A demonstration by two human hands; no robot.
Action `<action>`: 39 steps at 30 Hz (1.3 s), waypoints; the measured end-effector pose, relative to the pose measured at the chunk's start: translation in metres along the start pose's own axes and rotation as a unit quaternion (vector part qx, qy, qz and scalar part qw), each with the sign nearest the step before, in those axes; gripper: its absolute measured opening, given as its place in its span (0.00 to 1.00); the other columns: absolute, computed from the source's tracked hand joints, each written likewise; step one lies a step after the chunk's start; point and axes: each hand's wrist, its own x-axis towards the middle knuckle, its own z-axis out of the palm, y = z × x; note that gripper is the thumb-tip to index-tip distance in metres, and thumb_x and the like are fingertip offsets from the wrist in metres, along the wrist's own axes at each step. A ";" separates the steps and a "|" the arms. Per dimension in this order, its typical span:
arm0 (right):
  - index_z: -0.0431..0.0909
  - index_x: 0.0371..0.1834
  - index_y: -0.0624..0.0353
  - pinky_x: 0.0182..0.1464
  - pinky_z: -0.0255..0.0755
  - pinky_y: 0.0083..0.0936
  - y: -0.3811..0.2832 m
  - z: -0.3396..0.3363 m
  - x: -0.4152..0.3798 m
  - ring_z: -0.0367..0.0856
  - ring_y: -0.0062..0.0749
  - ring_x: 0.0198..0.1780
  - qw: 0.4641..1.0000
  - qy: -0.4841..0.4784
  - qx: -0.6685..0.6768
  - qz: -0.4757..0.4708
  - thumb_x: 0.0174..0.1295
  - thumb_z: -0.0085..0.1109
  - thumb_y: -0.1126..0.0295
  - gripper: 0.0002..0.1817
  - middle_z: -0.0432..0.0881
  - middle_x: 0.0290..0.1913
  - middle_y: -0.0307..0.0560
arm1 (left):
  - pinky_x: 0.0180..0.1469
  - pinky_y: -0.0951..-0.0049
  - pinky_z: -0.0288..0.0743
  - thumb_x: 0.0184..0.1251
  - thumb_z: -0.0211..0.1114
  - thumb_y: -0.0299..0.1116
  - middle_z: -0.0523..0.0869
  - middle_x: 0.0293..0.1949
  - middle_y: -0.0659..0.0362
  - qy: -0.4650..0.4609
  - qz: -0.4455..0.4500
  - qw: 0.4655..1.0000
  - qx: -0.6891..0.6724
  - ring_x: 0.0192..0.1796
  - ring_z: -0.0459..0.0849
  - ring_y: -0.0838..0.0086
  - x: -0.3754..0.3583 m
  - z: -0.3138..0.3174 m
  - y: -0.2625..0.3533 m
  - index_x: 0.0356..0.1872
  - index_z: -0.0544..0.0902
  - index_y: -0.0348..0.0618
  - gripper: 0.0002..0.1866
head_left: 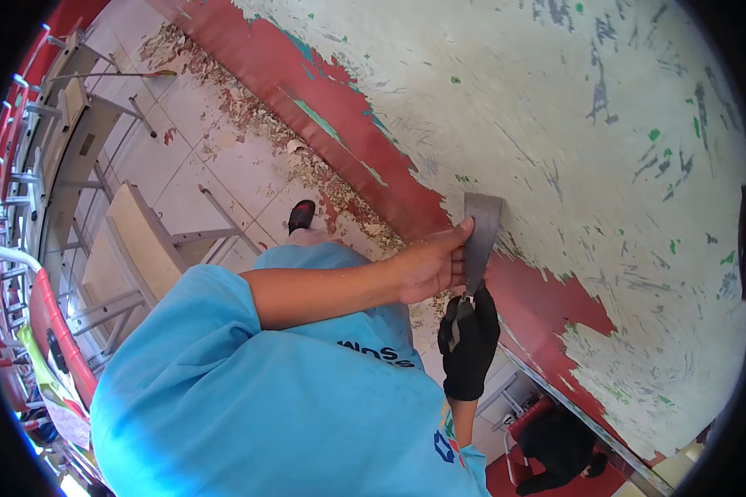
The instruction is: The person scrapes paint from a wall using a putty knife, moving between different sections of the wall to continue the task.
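My left hand (429,267) is bare, with its thumb on the face of the scraper's blade and its fingers curled at the blade's edge. My right hand (470,340), in a black glove, is closed around the handle of the same scraper (483,236). The wide grey metal blade points toward the wall (555,124) and overlaps it in the view; whether it touches cannot be made out. Much of that wall is stripped to a pale, scratched surface with green and grey flecks. Red paint (348,116) with ragged edges stays along its lower band.
Paint flakes (282,149) litter the tiled floor (174,157) along the wall's foot. Chairs with wooden boards (124,240) and metal frames stand at left. A long thin stick (116,74) lies near them. Another person in black (555,443) is at lower right, beside a red chair.
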 end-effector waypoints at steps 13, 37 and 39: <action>0.67 0.59 0.62 0.15 0.54 0.11 -0.012 -0.002 0.007 0.59 0.10 0.15 0.995 -0.005 -0.095 -0.009 0.64 0.45 0.70 0.20 0.66 0.22 0.32 | 0.44 0.70 0.75 0.67 0.50 0.54 0.81 0.30 0.60 0.021 0.069 0.996 -0.059 0.35 0.80 0.71 0.008 0.005 -0.009 0.36 0.76 0.46 0.21; 0.70 0.41 0.59 0.14 0.55 0.13 -0.002 -0.005 0.009 0.61 0.13 0.14 0.999 -0.013 -0.033 0.007 0.65 0.47 0.65 0.10 0.69 0.20 0.35 | 0.40 0.68 0.76 0.68 0.48 0.55 0.81 0.28 0.57 0.042 0.065 0.997 -0.023 0.32 0.81 0.69 0.007 0.005 -0.018 0.37 0.74 0.43 0.23; 0.70 0.41 0.59 0.14 0.55 0.13 -0.002 -0.003 0.022 0.61 0.13 0.14 0.998 -0.039 -0.040 -0.006 0.65 0.48 0.64 0.10 0.69 0.21 0.35 | 0.41 0.68 0.76 0.68 0.48 0.54 0.81 0.28 0.58 0.056 0.093 0.994 -0.007 0.33 0.81 0.69 0.006 0.000 0.003 0.38 0.74 0.43 0.22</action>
